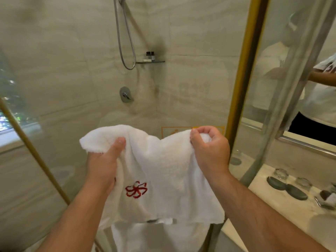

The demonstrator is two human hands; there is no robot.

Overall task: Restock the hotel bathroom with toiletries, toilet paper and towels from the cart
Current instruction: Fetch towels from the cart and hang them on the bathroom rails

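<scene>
While both of your bare forearms reach forward from the lower corners of the view, you hold a white terry towel with a red embroidered emblem spread upright in front of you, in the air before the beige stone-tiled shower wall. Your left hand grips the towel near its upper left corner: the thumb lies flat on the near face and points up, while the other fingers are hidden behind the cloth, so you cannot tell how they lie. Your right hand is raised a little higher, back of the hand toward you, thumb and forefinger pinching the top edge and the remaining fingers curled in beside them - clamped on the cloth. The top edge sags between the two grips, and the emblem sits low on the left half, just beside your left wrist. Below the towel's bottom hem hangs a second white cloth; what carries it is not visible. On the wall behind are a looped chrome shower hose, a round chrome mixer handle and a small dark corner shelf with small dark-capped bottles. A gold-coloured metal frame post rises to the right - beyond it a pale marble counter holds clear drinking glasses and round dark coasters.
</scene>
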